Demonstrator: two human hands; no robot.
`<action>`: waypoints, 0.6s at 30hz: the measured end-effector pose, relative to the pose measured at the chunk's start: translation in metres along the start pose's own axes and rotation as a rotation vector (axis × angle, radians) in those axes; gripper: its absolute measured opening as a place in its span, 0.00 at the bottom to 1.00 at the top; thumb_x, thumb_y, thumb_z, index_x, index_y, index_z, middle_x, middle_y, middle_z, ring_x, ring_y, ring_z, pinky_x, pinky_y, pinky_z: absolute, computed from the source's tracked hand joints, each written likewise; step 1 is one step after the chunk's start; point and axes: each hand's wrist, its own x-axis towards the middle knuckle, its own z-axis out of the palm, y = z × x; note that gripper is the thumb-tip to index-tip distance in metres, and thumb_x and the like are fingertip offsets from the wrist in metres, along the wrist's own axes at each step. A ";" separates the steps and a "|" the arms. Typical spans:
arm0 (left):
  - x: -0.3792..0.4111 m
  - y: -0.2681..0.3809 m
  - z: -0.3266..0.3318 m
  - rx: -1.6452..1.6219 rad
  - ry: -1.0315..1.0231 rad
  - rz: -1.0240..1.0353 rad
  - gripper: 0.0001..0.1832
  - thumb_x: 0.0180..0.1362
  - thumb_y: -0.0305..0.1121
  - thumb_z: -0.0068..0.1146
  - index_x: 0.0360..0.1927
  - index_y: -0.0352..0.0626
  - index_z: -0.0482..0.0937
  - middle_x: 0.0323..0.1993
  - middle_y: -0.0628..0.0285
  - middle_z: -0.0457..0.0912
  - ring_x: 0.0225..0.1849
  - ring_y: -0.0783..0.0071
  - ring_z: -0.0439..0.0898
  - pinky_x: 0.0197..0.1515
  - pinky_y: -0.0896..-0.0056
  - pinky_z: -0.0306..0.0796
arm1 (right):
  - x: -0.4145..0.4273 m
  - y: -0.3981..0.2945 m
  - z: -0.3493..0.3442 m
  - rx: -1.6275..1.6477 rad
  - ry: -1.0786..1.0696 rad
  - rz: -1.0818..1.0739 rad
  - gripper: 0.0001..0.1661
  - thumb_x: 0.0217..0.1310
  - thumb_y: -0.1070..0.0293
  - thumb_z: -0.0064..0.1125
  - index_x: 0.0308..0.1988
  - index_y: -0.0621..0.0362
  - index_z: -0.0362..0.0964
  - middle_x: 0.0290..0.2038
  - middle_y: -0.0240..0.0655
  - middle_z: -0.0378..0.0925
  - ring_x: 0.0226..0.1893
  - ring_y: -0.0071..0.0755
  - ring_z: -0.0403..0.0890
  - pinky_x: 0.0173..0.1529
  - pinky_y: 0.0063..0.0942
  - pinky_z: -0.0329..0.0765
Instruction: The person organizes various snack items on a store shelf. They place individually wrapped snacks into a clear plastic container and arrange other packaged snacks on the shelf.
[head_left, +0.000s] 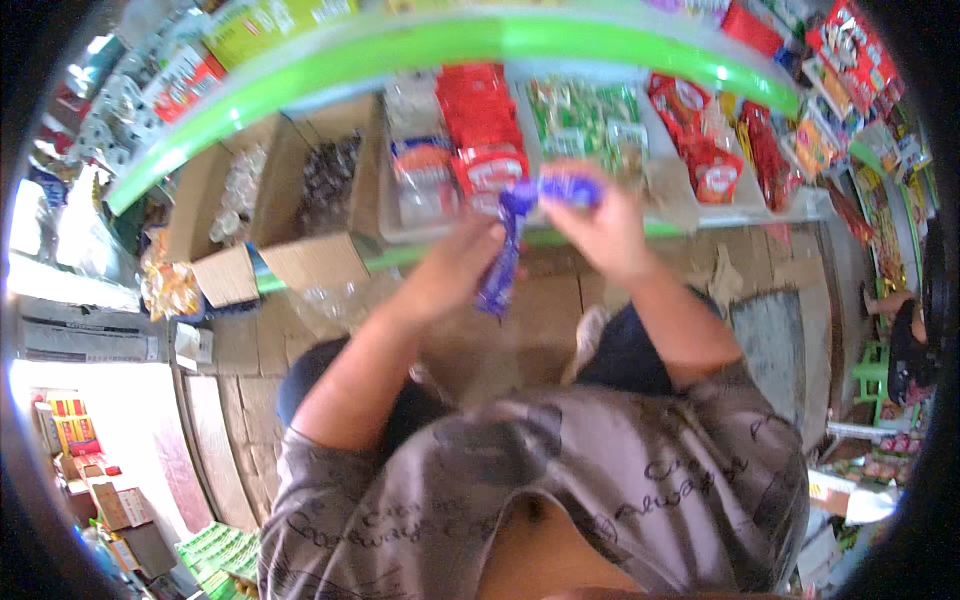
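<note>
Purple shiny packets (508, 232), apparently in a strip, hang from my left hand (459, 259), which is closed around them. My right hand (600, 225) grips another purple packet (568, 189) at the upper end. The two pieces meet or overlap between my hands; blur hides whether they are joined. Just beyond my hands is a shelf tray holding red packets (484, 127) and an orange-and-clear packet (424, 172). Green packets (589, 116) lie behind my right hand.
Cardboard boxes of clear wrapped pieces (244, 187) and dark wrapped pieces (330, 176) stand at the left. A green shelf edge (480, 41) arches above. More red packets (712, 161) lie to the right. Beside a green stool (870, 371), part of another person (907, 345) shows.
</note>
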 end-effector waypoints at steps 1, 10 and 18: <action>0.006 0.000 0.002 -0.061 -0.009 -0.059 0.23 0.66 0.47 0.38 0.58 0.43 0.62 0.46 0.58 0.74 0.41 0.66 0.78 0.42 0.65 0.75 | -0.001 0.000 -0.001 -0.169 -0.001 -0.251 0.17 0.48 0.75 0.61 0.42 0.59 0.71 0.36 0.37 0.76 0.38 0.31 0.77 0.44 0.29 0.74; 0.007 0.009 0.007 -0.357 0.009 0.115 0.22 0.63 0.38 0.49 0.56 0.38 0.63 0.44 0.63 0.75 0.42 0.77 0.76 0.44 0.71 0.71 | -0.005 -0.011 0.016 -0.335 -0.271 -0.428 0.20 0.47 0.79 0.54 0.45 0.63 0.69 0.42 0.44 0.68 0.45 0.48 0.70 0.51 0.37 0.68; 0.007 0.030 0.010 -0.441 0.185 0.495 0.19 0.63 0.29 0.45 0.57 0.43 0.60 0.49 0.62 0.72 0.48 0.73 0.74 0.50 0.69 0.70 | 0.001 -0.048 0.039 -0.088 -0.141 -0.204 0.30 0.50 0.70 0.62 0.53 0.61 0.62 0.49 0.46 0.68 0.49 0.48 0.71 0.53 0.36 0.68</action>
